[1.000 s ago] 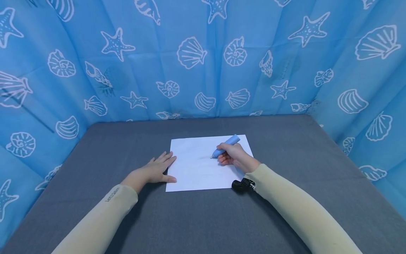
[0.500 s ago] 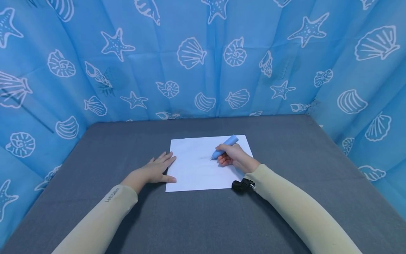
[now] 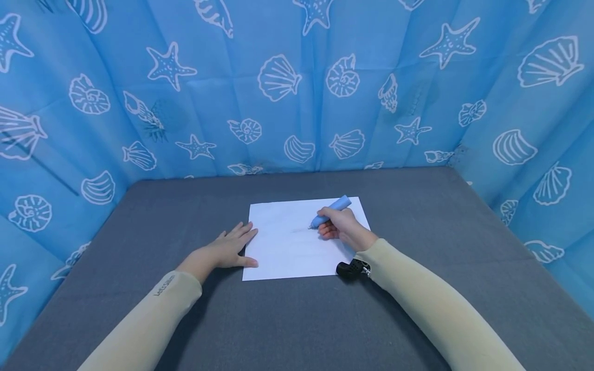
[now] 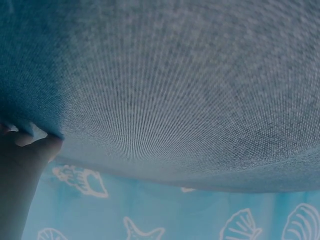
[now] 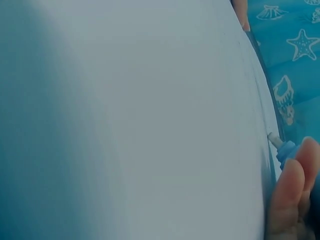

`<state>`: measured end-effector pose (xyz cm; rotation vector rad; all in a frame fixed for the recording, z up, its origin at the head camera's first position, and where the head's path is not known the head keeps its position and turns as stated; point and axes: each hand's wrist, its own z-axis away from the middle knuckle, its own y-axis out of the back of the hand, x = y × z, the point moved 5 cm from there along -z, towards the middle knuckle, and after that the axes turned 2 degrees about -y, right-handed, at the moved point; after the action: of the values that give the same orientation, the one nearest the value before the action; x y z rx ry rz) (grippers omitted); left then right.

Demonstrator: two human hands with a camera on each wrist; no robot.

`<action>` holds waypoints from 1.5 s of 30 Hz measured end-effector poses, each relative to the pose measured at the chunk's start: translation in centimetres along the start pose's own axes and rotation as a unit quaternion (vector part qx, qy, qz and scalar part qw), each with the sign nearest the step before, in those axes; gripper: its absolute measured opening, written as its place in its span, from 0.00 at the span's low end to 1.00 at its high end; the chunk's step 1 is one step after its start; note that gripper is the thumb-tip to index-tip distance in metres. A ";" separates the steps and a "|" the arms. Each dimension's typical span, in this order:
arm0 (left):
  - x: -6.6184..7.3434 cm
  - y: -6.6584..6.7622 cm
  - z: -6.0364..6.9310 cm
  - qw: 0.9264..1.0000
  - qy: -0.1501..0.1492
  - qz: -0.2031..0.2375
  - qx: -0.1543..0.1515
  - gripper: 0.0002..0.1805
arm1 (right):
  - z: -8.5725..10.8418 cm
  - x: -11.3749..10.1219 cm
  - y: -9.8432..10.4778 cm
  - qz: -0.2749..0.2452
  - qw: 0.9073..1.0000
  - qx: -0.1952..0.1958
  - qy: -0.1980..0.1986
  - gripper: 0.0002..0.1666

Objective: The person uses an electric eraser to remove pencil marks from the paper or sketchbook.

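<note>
A sheet of white paper (image 3: 287,260) lies flat on the dark grey table. My right hand (image 3: 342,225) grips a thick blue pen-shaped tool (image 3: 341,203) above the paper's right half. The tool leans, its narrow pale tip down at the sheet near a faint grey streak (image 3: 302,230). In the right wrist view the ribbed blue collar (image 5: 286,150) shows ahead of the curled fingers (image 5: 289,185); whether the tip touches the paper is hard to tell. My left hand (image 3: 227,248) rests, fingers spread, over the paper's left edge.
Grey cloth (image 3: 278,324) covers the table around the sheet. A blue curtain (image 3: 297,103) printed with white shells and starfish hangs behind and along both sides. A small black device (image 3: 350,269) sits at the right wrist, near the paper's lower right corner.
The tool's tip first shifted slightly towards me, then slightly away again, with the right hand making small movements. My left hand and the paper have stayed in place.
</note>
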<state>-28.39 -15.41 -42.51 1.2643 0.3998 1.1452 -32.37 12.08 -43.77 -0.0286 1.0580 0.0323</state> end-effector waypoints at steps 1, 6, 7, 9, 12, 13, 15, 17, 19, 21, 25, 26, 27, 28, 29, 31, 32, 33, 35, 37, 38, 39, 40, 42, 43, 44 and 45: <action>0.0 0.0 0.0 1.000 0.001 -0.001 -0.001 0.53 | 0.0 0.0 -0.1 0.005 1.000 -0.004 -0.001 0.13; 0.1 0.0 0.0 1.000 0.005 -0.007 -0.001 0.52 | 0.2 0.1 -0.4 0.025 0.999 -0.023 -0.002 0.14; 0.0 0.0 0.0 1.000 0.005 -0.007 -0.001 0.52 | 0.2 0.1 -0.4 0.024 0.999 -0.024 0.000 0.14; 0.1 0.1 0.0 1.000 0.004 -0.008 0.000 0.52 | 0.2 0.1 -0.3 0.017 1.000 -0.021 0.002 0.14; 0.1 0.1 0.0 1.000 0.005 -0.007 -0.001 0.53 | 0.1 0.0 -0.1 0.001 1.000 -0.008 0.004 0.14; 0.1 0.1 0.0 1.000 0.005 -0.006 -0.002 0.53 | 0.1 -0.1 -0.1 -0.004 1.000 -0.003 0.005 0.14; 0.0 0.1 0.0 1.000 0.006 -0.006 -0.002 0.53 | 0.0 -0.1 0.0 -0.011 1.000 0.004 0.005 0.13; 0.0 0.1 -0.1 1.000 0.006 -0.007 -0.001 0.53 | 0.0 -0.1 0.0 -0.006 1.000 0.003 0.004 0.13; 0.0 0.0 -0.1 1.000 0.005 -0.007 0.001 0.53 | 0.0 0.0 -0.2 0.007 1.000 -0.005 -0.001 0.14; -0.1 0.0 -0.1 1.000 0.006 -0.009 0.001 0.53 | 0.0 0.1 -0.3 0.017 1.000 -0.013 -0.004 0.14; 0.0 0.1 0.0 1.000 0.004 -0.008 0.001 0.53 | 0.0 0.1 -0.3 0.012 1.000 -0.008 -0.001 0.14; 0.0 0.1 0.1 1.000 0.003 -0.006 0.001 0.53 | 0.0 0.1 -0.2 0.005 1.000 -0.004 0.001 0.14; 0.0 0.1 0.1 1.000 0.002 -0.005 0.001 0.52 | 0.0 0.0 -0.1 -0.001 1.000 0.001 0.004 0.13; 0.1 0.1 0.1 1.000 0.002 -0.004 0.001 0.52 | 0.0 0.0 -0.1 -0.005 1.000 0.005 0.007 0.13; 0.0 0.1 0.1 1.000 0.002 -0.004 0.000 0.52 | 0.0 0.0 -0.1 -0.008 1.000 0.007 0.008 0.13; 0.1 0.1 0.0 1.000 0.001 -0.002 -0.001 0.52 | 0.0 0.0 0.0 -0.004 1.000 0.004 0.009 0.13; 0.1 0.1 0.0 1.000 0.002 -0.005 -0.002 0.53 | 0.1 0.0 -0.1 0.000 1.000 0.001 0.008 0.14; 0.0 0.1 0.0 1.000 0.003 -0.007 -0.003 0.53 | 0.1 0.1 -0.1 0.006 1.000 -0.002 0.006 0.14; 0.0 0.0 0.0 1.000 0.006 -0.008 -0.005 0.53 | 0.2 0.1 -0.3 0.015 1.000 -0.011 0.004 0.14; 0.0 0.0 0.0 1.000 0.006 -0.006 -0.004 0.53 | 0.2 0.1 -0.3 0.017 1.000 -0.012 0.006 0.14; 0.0 0.0 0.1 1.000 0.006 -0.006 -0.004 0.53 | 0.2 0.1 -0.3 0.012 1.000 -0.007 0.008 0.14; 0.0 0.0 0.1 1.000 0.007 -0.005 -0.004 0.53 | 0.1 0.0 -0.2 0.007 1.000 -0.001 0.012 0.14; 0.0 0.0 0.1 1.000 0.008 -0.004 -0.004 0.53 | 0.1 0.0 -0.1 0.001 1.000 0.005 0.016 0.14; 0.0 0.0 0.0 1.000 0.008 -0.004 -0.005 0.53 | 0.0 -0.1 0.0 -0.004 1.000 0.014 0.022 0.14; 0.0 0.0 0.0 1.000 0.007 -0.003 -0.005 0.53 | 0.0 -0.1 0.0 -0.003 1.000 0.014 0.021 0.14; -0.1 -0.1 0.0 1.000 0.008 -0.004 -0.006 0.53 | 0.1 0.0 -0.1 0.000 1.000 0.011 0.020 0.14; -0.1 -0.1 0.0 1.000 0.010 -0.005 -0.007 0.53 | 0.1 0.0 -0.2 0.006 1.000 0.006 0.018 0.14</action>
<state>-28.37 -15.49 -42.61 1.2392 0.4119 1.1505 -32.27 11.87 -43.73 -0.0126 1.0948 0.0365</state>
